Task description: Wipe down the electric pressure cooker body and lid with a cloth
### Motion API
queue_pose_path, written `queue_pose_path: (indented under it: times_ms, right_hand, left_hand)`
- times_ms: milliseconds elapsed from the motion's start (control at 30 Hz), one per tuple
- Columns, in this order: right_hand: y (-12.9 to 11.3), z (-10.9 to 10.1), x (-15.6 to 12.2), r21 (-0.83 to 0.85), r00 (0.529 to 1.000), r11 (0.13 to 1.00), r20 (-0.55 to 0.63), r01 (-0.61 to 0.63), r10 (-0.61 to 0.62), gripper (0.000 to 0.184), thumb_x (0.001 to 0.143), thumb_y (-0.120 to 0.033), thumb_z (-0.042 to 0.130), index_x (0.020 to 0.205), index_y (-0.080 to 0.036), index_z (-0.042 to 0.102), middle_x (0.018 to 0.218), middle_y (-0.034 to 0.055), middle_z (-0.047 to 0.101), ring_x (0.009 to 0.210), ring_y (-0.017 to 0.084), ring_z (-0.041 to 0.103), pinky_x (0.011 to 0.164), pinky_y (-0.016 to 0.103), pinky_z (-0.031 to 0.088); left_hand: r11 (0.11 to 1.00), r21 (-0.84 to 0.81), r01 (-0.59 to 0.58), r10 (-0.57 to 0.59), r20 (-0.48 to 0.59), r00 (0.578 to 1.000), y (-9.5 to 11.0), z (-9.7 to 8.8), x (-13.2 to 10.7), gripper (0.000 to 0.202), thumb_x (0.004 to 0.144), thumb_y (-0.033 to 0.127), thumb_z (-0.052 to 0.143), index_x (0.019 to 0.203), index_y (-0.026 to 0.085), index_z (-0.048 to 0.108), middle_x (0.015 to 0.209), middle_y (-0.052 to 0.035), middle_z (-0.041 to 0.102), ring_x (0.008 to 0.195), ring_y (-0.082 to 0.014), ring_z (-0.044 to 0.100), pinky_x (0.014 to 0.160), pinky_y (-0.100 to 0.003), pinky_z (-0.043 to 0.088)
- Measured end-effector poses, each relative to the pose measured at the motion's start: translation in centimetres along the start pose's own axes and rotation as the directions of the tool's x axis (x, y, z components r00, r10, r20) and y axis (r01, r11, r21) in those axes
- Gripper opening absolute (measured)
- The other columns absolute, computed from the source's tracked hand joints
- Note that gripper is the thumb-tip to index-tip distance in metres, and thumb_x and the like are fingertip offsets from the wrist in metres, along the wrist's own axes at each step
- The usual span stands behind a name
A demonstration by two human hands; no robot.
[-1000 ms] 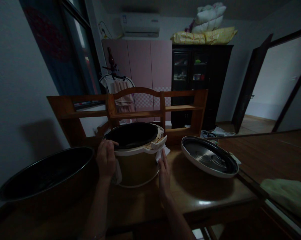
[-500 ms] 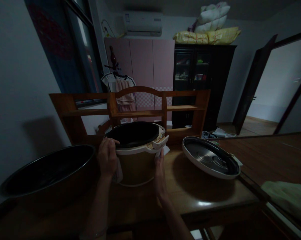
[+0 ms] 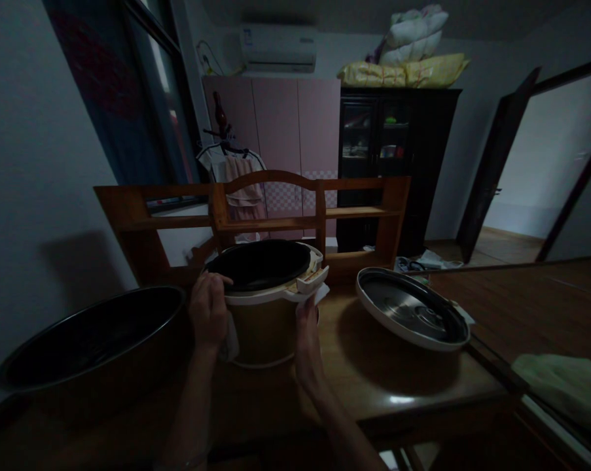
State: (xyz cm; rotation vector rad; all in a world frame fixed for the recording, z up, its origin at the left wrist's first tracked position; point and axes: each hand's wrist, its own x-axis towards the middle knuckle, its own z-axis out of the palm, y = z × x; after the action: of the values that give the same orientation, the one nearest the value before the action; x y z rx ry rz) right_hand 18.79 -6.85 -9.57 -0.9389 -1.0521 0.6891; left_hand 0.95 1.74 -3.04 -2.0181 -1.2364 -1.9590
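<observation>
An electric cooker [image 3: 260, 330] with a gold-coloured body, a white rim and a dark round inside stands lidless on the wooden desk [image 3: 344, 386]. My left hand [image 3: 209, 307] is closed over its left rim, thumb toward the opening. A pale piece shows below that hand, but I cannot tell what it is. Against the right side, under the white latch, my right hand [image 3: 307, 343] presses a white cloth [image 3: 321, 293], largely hidden by the fingers. To the right lies the cooker's lid [image 3: 413, 307], its metal underside facing up.
A large dark basin [image 3: 93, 333] sits left of the cooker. Behind stands a low wooden shelf rack [image 3: 270, 224]. Right of the desk are a brown wooden surface [image 3: 535, 301] and a pale green cloth [image 3: 565, 386]. The room is dim.
My right hand has moved slightly left and toward me along the cooker's side with the white cloth. My left hand stays on the rim.
</observation>
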Motion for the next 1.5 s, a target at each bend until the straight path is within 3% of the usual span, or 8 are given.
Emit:
queue_pose_path:
  times_ms: [167, 367, 633, 800, 933, 1133, 1300, 1500]
  right_hand:
    - [3.1, 0.5, -2.0, -0.003, 0.994, 0.995, -0.057, -0.096, 0.096, 0.069, 0.103, -0.059, 0.027, 0.161, -0.028, 0.005, 0.168, -0.0019, 0.000, 0.155, 0.018, -0.002, 0.126, 0.050, 0.002]
    - [4.0, -0.3, 0.9, -0.004, 0.975, 0.981, -0.113, -0.192, 0.190, 0.084, 0.099, -0.067, 0.026, 0.162, -0.016, 0.006, 0.168, 0.0063, -0.001, 0.155, 0.022, -0.002, 0.126, 0.053, 0.005]
    - [-0.5, 0.8, 0.8, -0.203, 0.994, 0.975, -0.043, 0.087, -0.098, 0.066, 0.104, -0.056, 0.032, 0.159, -0.021, 0.023, 0.162, 0.0105, 0.032, 0.152, 0.024, 0.025, 0.123, 0.050, 0.020]
    - [1.5, 2.0, -4.0, -0.471, 0.968, 0.846, 0.140, 0.249, -0.207, 0.079, 0.103, -0.043, 0.044, 0.161, -0.021, -0.004, 0.169, 0.0094, 0.001, 0.155, 0.031, -0.005, 0.123, 0.063, 0.012]
    - [2.3, 2.9, -5.6, -0.564, 0.950, 0.767, 0.225, 0.308, -0.216, 0.085, 0.100, -0.041, 0.051, 0.161, -0.020, -0.004, 0.168, 0.0097, -0.003, 0.154, 0.037, -0.005, 0.120, 0.068, 0.020]
    - [0.8, 3.0, -4.0, -0.557, 0.814, 0.602, 0.471, 0.573, -0.340, 0.074, 0.100, -0.034, 0.052, 0.161, -0.018, 0.014, 0.168, 0.0061, 0.010, 0.155, 0.030, 0.003, 0.125, 0.058, 0.019]
    - [0.9, 1.9, -4.6, -0.512, 0.696, 0.508, 0.658, 0.693, -0.287, 0.064, 0.098, -0.023, 0.053, 0.157, -0.020, 0.029, 0.166, 0.0013, 0.022, 0.154, 0.021, 0.017, 0.128, 0.045, 0.021]
    - [3.5, -0.1, -7.4, -0.577, 0.819, 0.615, 0.531, 0.537, -0.218, 0.076, 0.097, -0.031, 0.057, 0.161, -0.026, 0.016, 0.167, 0.0016, 0.017, 0.155, 0.027, 0.013, 0.126, 0.054, 0.021]
  left_hand:
    - [1.000, 0.003, 0.004, -0.004, 0.000, 1.000, 0.2, -0.1, 0.0, 0.039, 0.103, 0.042, 0.029, 0.086, 0.023, 0.059, 0.093, -0.0043, 0.061, 0.106, -0.0220, 0.056, 0.105, -0.039, 0.040]
    - [1.000, -0.003, 0.013, -0.013, 0.000, 1.000, 0.3, -0.1, -0.1, 0.040, 0.103, 0.044, 0.029, 0.085, 0.024, 0.058, 0.093, -0.0046, 0.061, 0.105, -0.0222, 0.056, 0.105, -0.038, 0.040]
    - [1.000, 0.025, 0.014, -0.014, -0.002, 1.000, 0.2, 0.0, 0.0, 0.041, 0.103, 0.044, 0.028, 0.084, 0.023, 0.058, 0.094, -0.0051, 0.062, 0.106, -0.0221, 0.057, 0.103, -0.038, 0.040]
    - [1.000, 0.000, 0.011, -0.011, -0.009, 1.000, 0.5, 0.0, -0.1, 0.041, 0.104, 0.043, 0.027, 0.084, 0.023, 0.058, 0.091, -0.0046, 0.062, 0.106, -0.0215, 0.057, 0.103, -0.038, 0.041]
    - [1.000, 0.001, 0.018, -0.018, -0.009, 1.000, 0.6, 0.0, 0.0, 0.042, 0.103, 0.043, 0.027, 0.084, 0.023, 0.059, 0.091, -0.0047, 0.062, 0.106, -0.0216, 0.057, 0.102, -0.037, 0.041]
    - [1.000, 0.005, -0.002, 0.002, -0.009, 1.000, 0.6, 0.0, 0.0, 0.042, 0.104, 0.041, 0.027, 0.083, 0.023, 0.059, 0.089, -0.0045, 0.062, 0.103, -0.0211, 0.058, 0.104, -0.038, 0.040]
    - [1.000, -0.008, -0.004, 0.004, -0.011, 1.000, 0.8, 0.0, 0.0, 0.041, 0.104, 0.040, 0.027, 0.084, 0.024, 0.059, 0.089, -0.0040, 0.061, 0.101, -0.0209, 0.058, 0.104, -0.038, 0.041]
    - [1.000, -0.005, -0.009, 0.009, -0.002, 1.000, 0.8, -0.1, 0.0, 0.040, 0.104, 0.041, 0.027, 0.083, 0.024, 0.058, 0.089, -0.0040, 0.061, 0.104, -0.0213, 0.058, 0.105, -0.038, 0.040]
